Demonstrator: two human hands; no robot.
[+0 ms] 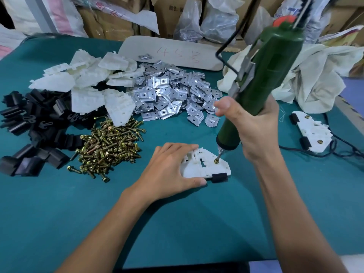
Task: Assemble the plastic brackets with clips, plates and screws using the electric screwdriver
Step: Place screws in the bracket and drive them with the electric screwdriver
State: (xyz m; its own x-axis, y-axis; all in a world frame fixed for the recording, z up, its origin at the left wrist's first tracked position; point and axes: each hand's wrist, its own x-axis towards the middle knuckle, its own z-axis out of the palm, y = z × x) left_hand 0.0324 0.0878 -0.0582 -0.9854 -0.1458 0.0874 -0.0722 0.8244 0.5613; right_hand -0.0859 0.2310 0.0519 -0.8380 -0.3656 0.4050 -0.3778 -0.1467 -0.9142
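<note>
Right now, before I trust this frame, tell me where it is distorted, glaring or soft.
Head view: wide-angle bowing curves the far edge of the table and stretches the forearms. Head view: the metal plates glare brightly. Head view: even light, only a soft shadow beneath the left hand. Head view: the electric screwdriver, screw and bracket are sharp.

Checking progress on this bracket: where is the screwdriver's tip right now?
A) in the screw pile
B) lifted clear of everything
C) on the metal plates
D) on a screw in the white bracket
D: the screwdriver bit sits on a screw in the bracket.
</note>
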